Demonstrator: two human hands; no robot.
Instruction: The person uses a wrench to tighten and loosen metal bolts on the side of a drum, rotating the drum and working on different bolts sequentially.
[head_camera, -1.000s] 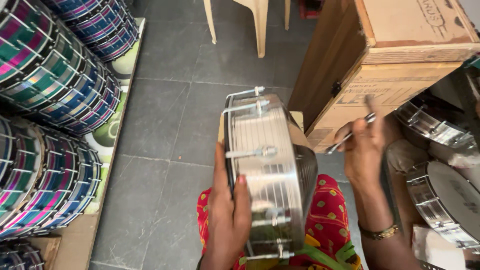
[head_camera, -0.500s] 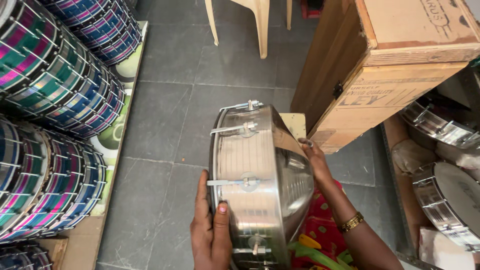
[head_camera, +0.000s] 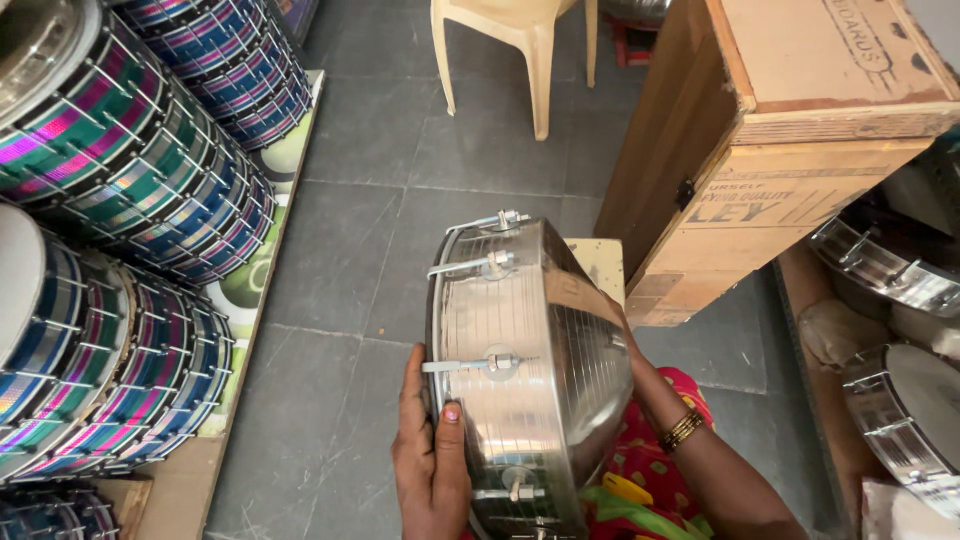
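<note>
A shiny steel drum shell (head_camera: 530, 370) with tension rods and lugs on its side stands on edge over my lap. My left hand (head_camera: 430, 455) grips its near left rim, thumb laid against the metal. My right hand (head_camera: 622, 322) reaches around the far right side of the shell and is mostly hidden behind it; only the wrist with a gold bangle (head_camera: 683, 430) and the forearm show. Both hands hold the shell upright.
Stacks of multicoloured drums (head_camera: 120, 230) line the left wall. A large wooden crate (head_camera: 790, 150) stands at the right, with more steel drums (head_camera: 900, 400) beside it. A beige plastic chair (head_camera: 520, 40) is ahead on the grey tiled floor (head_camera: 330, 300).
One second ago my right hand was raised with a small tool near the crate. It has come down behind the shell, and the shell has turned and shifted slightly left.
</note>
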